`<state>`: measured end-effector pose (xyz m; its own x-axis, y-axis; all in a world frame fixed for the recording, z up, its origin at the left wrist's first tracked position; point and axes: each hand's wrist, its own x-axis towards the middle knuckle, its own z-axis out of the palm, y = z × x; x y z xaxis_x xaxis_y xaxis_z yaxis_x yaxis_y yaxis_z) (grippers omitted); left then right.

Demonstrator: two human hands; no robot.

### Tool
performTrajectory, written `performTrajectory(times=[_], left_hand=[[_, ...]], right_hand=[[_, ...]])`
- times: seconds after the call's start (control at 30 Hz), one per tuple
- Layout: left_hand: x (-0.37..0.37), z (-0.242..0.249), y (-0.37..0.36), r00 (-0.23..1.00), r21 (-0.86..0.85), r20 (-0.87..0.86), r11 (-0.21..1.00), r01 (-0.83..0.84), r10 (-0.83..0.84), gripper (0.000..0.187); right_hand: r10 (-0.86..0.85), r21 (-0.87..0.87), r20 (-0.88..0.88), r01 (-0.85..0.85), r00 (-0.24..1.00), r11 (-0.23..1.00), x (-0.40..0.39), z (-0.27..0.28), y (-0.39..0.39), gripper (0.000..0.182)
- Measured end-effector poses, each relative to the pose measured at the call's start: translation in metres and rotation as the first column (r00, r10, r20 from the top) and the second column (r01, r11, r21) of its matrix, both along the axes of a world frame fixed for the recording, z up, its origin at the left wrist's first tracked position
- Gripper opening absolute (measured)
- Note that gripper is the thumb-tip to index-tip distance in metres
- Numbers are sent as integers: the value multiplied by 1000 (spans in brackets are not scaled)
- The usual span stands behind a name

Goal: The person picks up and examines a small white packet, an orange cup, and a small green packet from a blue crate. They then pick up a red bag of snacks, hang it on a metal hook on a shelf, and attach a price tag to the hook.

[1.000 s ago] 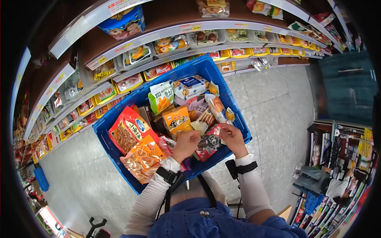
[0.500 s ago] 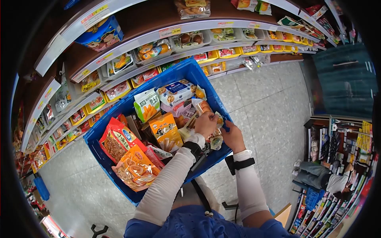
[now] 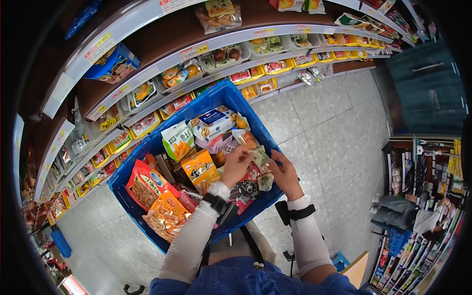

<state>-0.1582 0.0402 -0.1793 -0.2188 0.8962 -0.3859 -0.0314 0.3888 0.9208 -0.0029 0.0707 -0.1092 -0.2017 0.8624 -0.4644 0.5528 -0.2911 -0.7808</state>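
Observation:
A blue crate (image 3: 142, 227) full of snack packages stands in front of me. My left hand (image 3: 237, 164) is over its right half, fingers bent at a small clear-and-green packet (image 3: 260, 158); whether they grip it is hard to see. My right hand (image 3: 286, 176) is at the crate's right rim, thumb and fingers apart, beside that packet. Under the hands lies a black and red package (image 3: 245, 191). Further left are an orange bag (image 3: 200, 169), a green and white bag (image 3: 178, 141), a blue and white package (image 3: 213, 122) and a red bag (image 3: 147, 186).
Store shelves (image 3: 196, 50) with packaged food curve along the left and top. A teal covered unit (image 3: 425, 91) stands at the upper right. At the lower right, a person (image 3: 405, 212) is near another shelf. A wooden board (image 3: 355, 269) is near my right elbow.
My left hand has moved left and down a little, and my right hand slightly down. The black and red package is more exposed. The view has shifted slightly.

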Motion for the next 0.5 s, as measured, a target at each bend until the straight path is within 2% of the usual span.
performTrajectory(times=[0.03,0.07,0.13,0.17,0.23,0.5], left_hand=[[-10,22,-6,977,13,213,1000,-6,3,9],[-18,40,-13,910,24,416,1000,-17,5,8],[-33,56,-27,880,48,475,999,3,-26,7],[-38,63,-34,842,71,535,997,33,-67,6],[-46,80,-44,838,113,544,993,-28,-38,6],[-73,133,-72,826,88,561,987,-132,60,8]], right_hand=[[-69,-53,-158,61,985,997,-4,4,-2,38],[-61,-51,-162,54,985,997,-9,11,-5,38],[-220,-330,-372,93,902,939,-21,30,-10,34],[-207,-326,-376,81,903,942,-24,35,-12,34],[-137,-349,-475,-43,870,936,-32,45,-14,31],[-23,-215,-590,-130,807,968,-66,93,-27,23]])
